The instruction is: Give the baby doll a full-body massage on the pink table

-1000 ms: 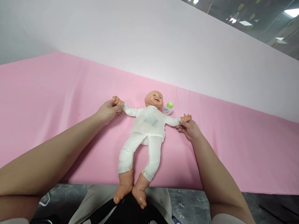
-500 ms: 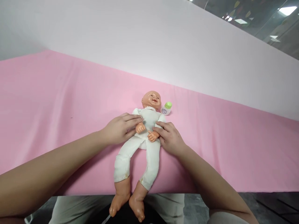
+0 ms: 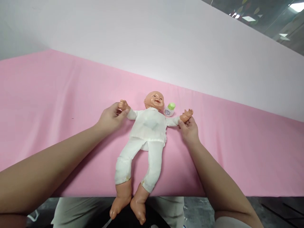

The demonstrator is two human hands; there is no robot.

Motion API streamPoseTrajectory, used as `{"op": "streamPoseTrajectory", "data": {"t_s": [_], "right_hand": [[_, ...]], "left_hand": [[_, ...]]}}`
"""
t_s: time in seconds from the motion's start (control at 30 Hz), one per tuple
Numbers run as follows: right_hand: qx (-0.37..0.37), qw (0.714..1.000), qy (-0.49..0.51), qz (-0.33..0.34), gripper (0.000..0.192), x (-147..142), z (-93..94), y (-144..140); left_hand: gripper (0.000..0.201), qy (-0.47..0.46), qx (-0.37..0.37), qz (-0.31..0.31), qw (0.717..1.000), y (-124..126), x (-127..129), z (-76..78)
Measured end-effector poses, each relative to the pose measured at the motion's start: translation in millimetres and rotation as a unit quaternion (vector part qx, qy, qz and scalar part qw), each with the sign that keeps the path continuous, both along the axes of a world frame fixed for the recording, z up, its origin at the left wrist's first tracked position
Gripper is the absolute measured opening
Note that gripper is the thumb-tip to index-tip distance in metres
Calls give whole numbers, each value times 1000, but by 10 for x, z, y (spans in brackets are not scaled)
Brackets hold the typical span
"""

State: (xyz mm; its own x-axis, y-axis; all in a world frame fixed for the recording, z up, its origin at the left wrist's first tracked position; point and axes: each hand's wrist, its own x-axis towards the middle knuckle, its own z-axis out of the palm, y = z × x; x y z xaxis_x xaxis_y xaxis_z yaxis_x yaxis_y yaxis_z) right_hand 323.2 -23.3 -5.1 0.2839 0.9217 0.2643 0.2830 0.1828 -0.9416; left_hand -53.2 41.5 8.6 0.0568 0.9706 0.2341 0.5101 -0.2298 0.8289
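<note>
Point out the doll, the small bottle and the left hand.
doll (image 3: 149,128): head view, on its white chest.
small bottle (image 3: 170,109): head view, on its body below the green cap.
left hand (image 3: 110,118): head view, on the back of the hand.

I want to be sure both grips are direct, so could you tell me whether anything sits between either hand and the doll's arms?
Nothing visible does. The left hand grips the doll at one wrist and the right hand grips the other. The small bottle lies beside the doll's head, apart from both hands.
</note>
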Motion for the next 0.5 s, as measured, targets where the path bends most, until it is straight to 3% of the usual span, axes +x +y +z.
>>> {"op": "streamPoseTrajectory", "data": {"t_s": [0.17,0.37,0.5], "right_hand": [[-125,986,105,-27,76,267,-99,182],[-165,969,183,-17,52,356,-116,263],[-120,982,147,-7,62,301,-114,236]], "left_hand": [[31,-61,-147,96,983,280,-176,-46],[27,-204,-201,98,953,368,-180,-68],[34,-255,-189,34,948,322,-187,-51]]}}
